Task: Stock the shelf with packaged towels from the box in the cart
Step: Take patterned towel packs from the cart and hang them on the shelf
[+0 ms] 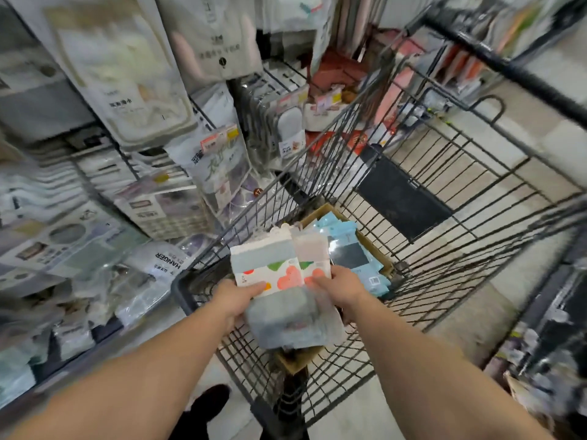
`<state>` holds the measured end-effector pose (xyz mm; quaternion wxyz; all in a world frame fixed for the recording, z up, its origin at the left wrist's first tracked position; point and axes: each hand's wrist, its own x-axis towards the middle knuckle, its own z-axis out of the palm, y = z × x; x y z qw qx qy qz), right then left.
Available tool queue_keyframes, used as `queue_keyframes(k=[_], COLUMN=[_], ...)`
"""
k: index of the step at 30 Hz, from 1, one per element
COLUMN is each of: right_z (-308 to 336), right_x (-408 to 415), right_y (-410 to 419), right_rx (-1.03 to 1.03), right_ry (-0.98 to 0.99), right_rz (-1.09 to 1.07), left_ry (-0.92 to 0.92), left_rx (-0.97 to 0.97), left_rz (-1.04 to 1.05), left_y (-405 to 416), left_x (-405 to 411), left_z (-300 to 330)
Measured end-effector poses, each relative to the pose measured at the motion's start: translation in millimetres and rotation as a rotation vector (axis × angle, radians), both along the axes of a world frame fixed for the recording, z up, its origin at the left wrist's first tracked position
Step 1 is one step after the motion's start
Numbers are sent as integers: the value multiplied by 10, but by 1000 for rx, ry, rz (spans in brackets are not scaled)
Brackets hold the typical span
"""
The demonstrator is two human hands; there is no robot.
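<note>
Both hands hold a stack of packaged towels (279,265) over the black wire cart (444,198). The packs are clear-wrapped, grey-blue and pink towels with white cards printed with red and green shapes. My left hand (236,298) grips the stack's left lower edge. My right hand (336,285) grips its right lower edge. Under the stack sits a brown cardboard box (320,214) in the cart, holding light-blue packages (352,249). The shelf (104,185) stands to the left, crowded with packaged goods.
Hanging packages and a pack marked HANGER (168,265) fill the left shelving. A black panel (400,198) lies against the cart's far side. More stocked shelves (546,344) stand at the right. A dark shoe (209,404) shows on the pale tiled floor.
</note>
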<state>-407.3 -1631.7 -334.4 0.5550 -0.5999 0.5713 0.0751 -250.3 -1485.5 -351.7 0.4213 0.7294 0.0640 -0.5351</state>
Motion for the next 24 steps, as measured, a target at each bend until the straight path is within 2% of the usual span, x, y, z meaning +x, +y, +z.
queue_keyframes(k=[4, 11, 16, 21, 24], right_z=[253, 1128, 1743, 2428, 2917], right_x=[-238, -394, -710, -1361, -1706], right_y=[160, 670, 893, 1197, 1602], right_rx=[-97, -313, -515, -743, -829], right_ry=[-43, -231, -330, -315, -322], right_rz=[-203, -616, -868, -1008, -1125], left_ry=[-73, -314, -345, -355, -297], left_rx=[-128, -451, -637, -861, -981], left_rz=[-167, -608, -751, -899, -992], left_y=[-133, -397, -601, -779, -761], left_x=[203, 449, 278, -162, -608], left_z=[376, 1210, 1897, 2583, 2952])
